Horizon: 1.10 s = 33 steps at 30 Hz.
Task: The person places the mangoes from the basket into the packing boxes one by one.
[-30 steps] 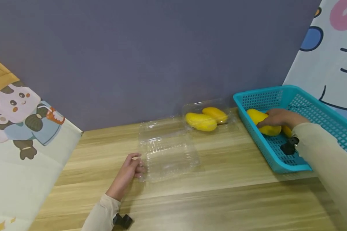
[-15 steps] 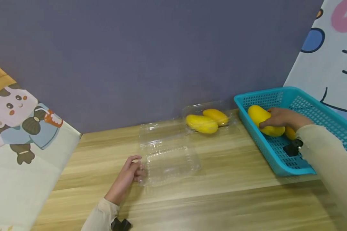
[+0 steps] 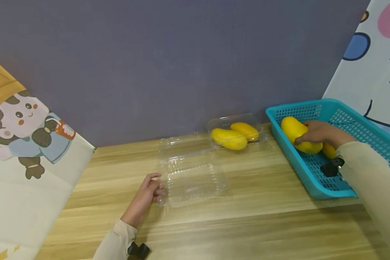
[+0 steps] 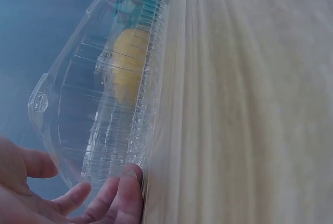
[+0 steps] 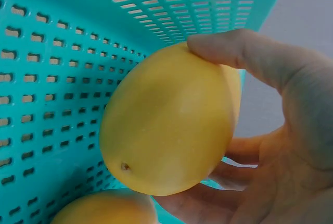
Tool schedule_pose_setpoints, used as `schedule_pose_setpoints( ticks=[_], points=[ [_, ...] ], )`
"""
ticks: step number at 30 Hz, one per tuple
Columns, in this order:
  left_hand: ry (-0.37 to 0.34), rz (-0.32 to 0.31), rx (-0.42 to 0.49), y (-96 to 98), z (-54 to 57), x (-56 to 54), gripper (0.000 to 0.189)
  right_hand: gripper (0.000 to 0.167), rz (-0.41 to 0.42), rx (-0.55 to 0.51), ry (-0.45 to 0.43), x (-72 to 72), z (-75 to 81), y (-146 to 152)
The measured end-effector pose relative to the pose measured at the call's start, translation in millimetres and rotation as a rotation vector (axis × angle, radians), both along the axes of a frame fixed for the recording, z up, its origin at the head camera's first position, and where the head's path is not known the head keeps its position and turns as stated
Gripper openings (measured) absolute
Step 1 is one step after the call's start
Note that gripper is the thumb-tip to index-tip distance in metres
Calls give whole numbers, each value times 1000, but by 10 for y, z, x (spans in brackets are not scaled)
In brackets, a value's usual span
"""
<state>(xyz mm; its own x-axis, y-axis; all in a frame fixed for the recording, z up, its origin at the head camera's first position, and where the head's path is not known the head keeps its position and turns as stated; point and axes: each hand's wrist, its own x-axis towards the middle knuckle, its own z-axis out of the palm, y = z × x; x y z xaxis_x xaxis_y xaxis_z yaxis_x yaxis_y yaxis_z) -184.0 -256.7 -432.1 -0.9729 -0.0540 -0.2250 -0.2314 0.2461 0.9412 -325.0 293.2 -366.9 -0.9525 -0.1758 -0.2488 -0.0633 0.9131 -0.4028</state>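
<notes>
In the right wrist view my right hand [image 5: 276, 140] grips a yellow mango [image 5: 166, 125], thumb over its upper end and fingers around the far side and below. This happens inside the turquoise basket [image 3: 299, 168]. Close by in the basket, another mango [image 5: 106, 208] lies lower down. My left hand [image 3: 146, 195] rests at the left edge of an unfolded clear plastic clamshell box [image 3: 191, 184] on the table. Its fingertips touch the box's rim, with the fingers loosely bent. The box's base lies toward me and its lid away.
A second clear box [image 3: 229, 119] with two mangoes [image 3: 229, 139] inside stands at the back, between the open box and the basket. Behind the wooden table [image 3: 214, 231] rises a grey wall [image 3: 182, 72]. Printed cartoon panels [image 3: 35, 141] flank both sides.
My right hand and the mango have risen slightly inside the basket. The left hand stays at the box's edge. The head view has shifted a little.
</notes>
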Motion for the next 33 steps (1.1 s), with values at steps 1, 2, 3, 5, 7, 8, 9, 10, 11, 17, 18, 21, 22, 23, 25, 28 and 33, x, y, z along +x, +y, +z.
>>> schedule_pose_setpoints(
  ticks=[1, 2, 3, 5, 7, 8, 9, 10, 11, 17, 18, 21, 22, 23, 25, 28, 33],
  points=[
    [0, 2, 0, 3, 4, 3, 38, 94, -1, 2, 4, 2, 11, -5],
    [2, 3, 3, 4, 6, 9, 39, 93, -3, 2, 5, 4, 24, -10],
    [3, 4, 6, 4, 7, 19, 39, 92, -7, 3, 7, 7, 39, -22],
    [0, 11, 1, 5, 2, 25, 39, 91, -11, 13, 17, 15, 60, -38],
    [-3, 16, -5, 5, 1, 36, 39, 92, -15, 19, 27, 23, 76, -51],
    [-3, 17, -8, 6, -1, 38, 39, 93, -18, 22, 31, 28, 85, -57],
    [-6, 17, -13, 6, -1, 40, 38, 93, -17, 29, 40, 36, 93, -60],
    [-7, 18, -16, 8, 2, 41, 38, 93, -16, 37, 50, 46, 100, -61],
    [-4, 17, -15, 12, 3, 39, 38, 94, -16, 43, 57, 56, 109, -61],
    [11, 34, 4, 38, 19, 17, 36, 94, 6, 94, 97, 147, 182, -84],
    [12, 33, 3, 39, 22, 12, 36, 93, 11, 110, 108, 170, 198, -93],
    [9, 26, -11, 28, 18, 9, 37, 94, 29, 167, 146, 238, 241, -140],
    [7, 22, -19, 24, 17, 7, 37, 95, 31, 180, 161, 268, 258, -154],
    [6, 19, -24, 19, 13, 3, 37, 97, 27, 184, 171, 298, 276, -169],
    [1, 17, -29, 13, 8, -3, 38, 99, 21, 179, 187, 358, 313, -188],
    [-2, 24, -25, 11, 2, -9, 38, 104, 2, 152, 208, 456, 374, -189],
    [2, 28, -2, 26, 12, -11, 38, 113, -70, 125, 269, 663, 442, -100]
  ],
)
